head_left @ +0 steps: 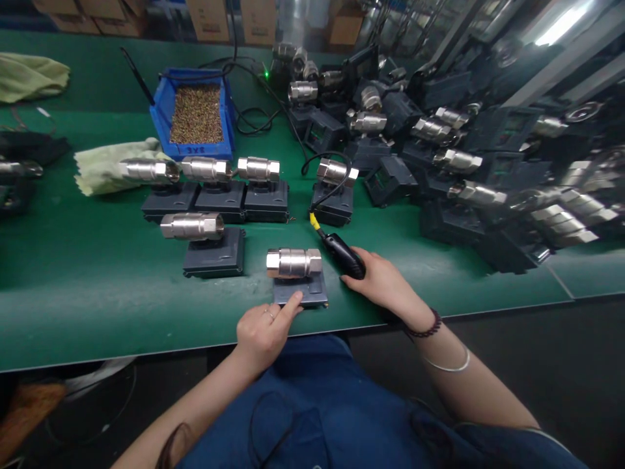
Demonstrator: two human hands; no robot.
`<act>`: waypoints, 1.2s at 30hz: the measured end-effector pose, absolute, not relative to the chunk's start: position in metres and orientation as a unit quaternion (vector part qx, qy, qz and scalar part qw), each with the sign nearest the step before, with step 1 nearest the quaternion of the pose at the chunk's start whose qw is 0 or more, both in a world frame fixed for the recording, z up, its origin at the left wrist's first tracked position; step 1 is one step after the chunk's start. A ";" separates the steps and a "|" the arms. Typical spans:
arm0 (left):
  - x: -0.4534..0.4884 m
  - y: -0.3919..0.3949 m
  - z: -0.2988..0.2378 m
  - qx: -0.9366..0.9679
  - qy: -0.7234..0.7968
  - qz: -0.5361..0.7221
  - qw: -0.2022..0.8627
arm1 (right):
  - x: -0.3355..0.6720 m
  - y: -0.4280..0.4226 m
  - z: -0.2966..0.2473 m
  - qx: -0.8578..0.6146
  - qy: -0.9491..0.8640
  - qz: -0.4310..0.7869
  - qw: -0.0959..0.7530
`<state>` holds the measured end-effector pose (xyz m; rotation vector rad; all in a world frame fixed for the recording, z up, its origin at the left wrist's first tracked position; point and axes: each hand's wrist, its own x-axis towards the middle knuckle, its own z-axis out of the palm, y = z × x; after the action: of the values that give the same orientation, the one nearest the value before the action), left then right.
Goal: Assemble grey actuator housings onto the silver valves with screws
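A valve unit (296, 277), a shiny metal fitting on a dark grey box, stands near the front edge of the green bench (73, 293). My left hand (263, 329) is mostly curled, its index finger stretched out and pressing the box's front edge. My right hand (383, 280) lies to the right of the unit, fingers wrapped round the end of a black electric screwdriver (344, 254). The tool has a yellow collar and a black cable running away across the bench.
Several finished-looking valve units stand in a row (215, 185) and one (205, 241) sits nearer. A blue bin of small screws (195, 117) is behind them. A large heap of units (463, 156) fills the right side. Yellow-green cloths (102, 169) lie at left.
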<state>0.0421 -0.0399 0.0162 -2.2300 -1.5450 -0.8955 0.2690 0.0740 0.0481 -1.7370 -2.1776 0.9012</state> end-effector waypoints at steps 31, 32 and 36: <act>0.050 -0.044 0.008 -0.759 -0.545 -0.324 0.152 | 0.213 0.051 0.163 -0.227 -0.608 0.578 0.495; 0.050 -0.044 0.007 -0.759 -0.545 -0.322 0.153 | 0.213 0.052 0.163 -0.225 -0.611 0.580 0.490; 0.050 -0.045 0.008 -0.758 -0.550 -0.313 0.160 | 0.213 0.049 0.164 -0.219 -0.591 0.599 0.493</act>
<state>0.0496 -0.0448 0.0079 -2.1640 -1.5710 -0.8949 0.2129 0.0495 0.1637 -0.5323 -1.4346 1.4538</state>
